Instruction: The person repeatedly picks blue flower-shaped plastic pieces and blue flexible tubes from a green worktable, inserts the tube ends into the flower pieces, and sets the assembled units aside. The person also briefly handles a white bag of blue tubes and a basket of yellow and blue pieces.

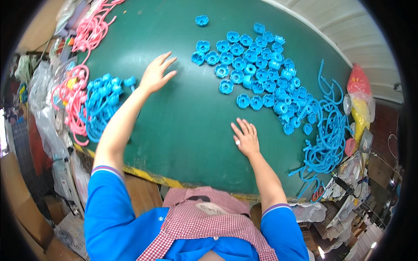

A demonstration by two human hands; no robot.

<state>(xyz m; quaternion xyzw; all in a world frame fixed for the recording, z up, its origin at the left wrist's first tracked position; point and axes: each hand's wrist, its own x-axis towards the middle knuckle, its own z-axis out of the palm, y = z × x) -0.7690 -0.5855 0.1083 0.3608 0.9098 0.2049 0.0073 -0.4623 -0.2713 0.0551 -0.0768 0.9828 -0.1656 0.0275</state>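
Left hand [156, 75] hovers over the green table [187, 126], fingers spread and released, nothing held, reaching toward the blue flower-shaped caps [257, 71] spread flat across the far right. Right hand [246, 138] rests palm-down on the table, fingers loosely spread, empty, just short of the nearest caps. Caps lie apart in one layer, likely so single pieces are easy to pick; most face open side up, round, no clear long axis. Blue hooked cords [326, 139] heap at right, strands running mostly near-to-far. More blue cords [102, 104] and pink cords [72, 100] pile at left edge.
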